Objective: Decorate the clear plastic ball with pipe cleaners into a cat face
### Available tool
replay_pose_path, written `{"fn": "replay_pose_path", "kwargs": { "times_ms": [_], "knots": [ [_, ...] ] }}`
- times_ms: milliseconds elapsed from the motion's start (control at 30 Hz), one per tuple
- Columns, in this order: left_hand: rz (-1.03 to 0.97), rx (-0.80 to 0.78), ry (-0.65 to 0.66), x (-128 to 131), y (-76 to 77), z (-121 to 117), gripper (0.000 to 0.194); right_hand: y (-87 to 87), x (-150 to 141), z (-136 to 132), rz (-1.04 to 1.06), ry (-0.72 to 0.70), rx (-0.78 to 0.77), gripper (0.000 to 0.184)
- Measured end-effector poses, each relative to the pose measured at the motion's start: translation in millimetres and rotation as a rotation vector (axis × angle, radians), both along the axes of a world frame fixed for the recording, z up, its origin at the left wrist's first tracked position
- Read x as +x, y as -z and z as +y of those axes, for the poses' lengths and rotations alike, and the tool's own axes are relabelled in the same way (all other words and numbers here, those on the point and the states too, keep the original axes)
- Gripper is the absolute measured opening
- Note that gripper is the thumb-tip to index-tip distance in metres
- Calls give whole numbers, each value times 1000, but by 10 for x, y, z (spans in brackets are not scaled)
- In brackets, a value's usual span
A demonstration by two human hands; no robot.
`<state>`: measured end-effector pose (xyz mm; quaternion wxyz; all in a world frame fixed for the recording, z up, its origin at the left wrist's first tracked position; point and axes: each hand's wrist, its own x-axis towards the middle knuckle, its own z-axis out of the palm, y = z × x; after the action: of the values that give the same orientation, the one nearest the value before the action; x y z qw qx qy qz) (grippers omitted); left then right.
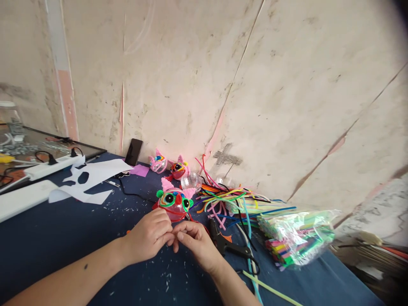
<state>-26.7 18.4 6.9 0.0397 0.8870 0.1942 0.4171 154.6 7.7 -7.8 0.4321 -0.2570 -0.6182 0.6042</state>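
My left hand (148, 236) and my right hand (198, 245) meet fingertip to fingertip low over the blue cloth. Both are closed in a pinch, and whatever lies between the fingers is too small or hidden to make out. Just behind them sits an animal-head craft (175, 204) with pink ears, green-ringed black eyes and a red nose, its lower left covered by my left hand. A black hot glue gun (225, 243) lies right of my right hand.
Two similar pink-eared heads (179, 170) (158, 162) and a clear plastic ball (191, 182) stand by the wall. Loose pipe cleaners (223, 204) and a bagged bundle (299, 238) lie right. Cut white paper (98, 172), a phone (134, 151) and a power strip (52, 166) are left.
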Motion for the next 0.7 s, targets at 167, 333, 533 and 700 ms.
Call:
{"fn": "replay_pose_path", "kwargs": {
  "times_ms": [167,333,533,700],
  "knots": [
    [-75,77,-70,18,8,-24,28,4,-1,4,48,-46,25,30],
    [-120,48,-64,17,12,-16,25,-12,3,2,54,-55,37,32],
    [-101,-76,37,37,3,-20,22,-26,20,16,73,43,23,26],
    [-152,-152,22,59,3,-55,18,-47,23,5,-41,145,54,27]
  ]
}}
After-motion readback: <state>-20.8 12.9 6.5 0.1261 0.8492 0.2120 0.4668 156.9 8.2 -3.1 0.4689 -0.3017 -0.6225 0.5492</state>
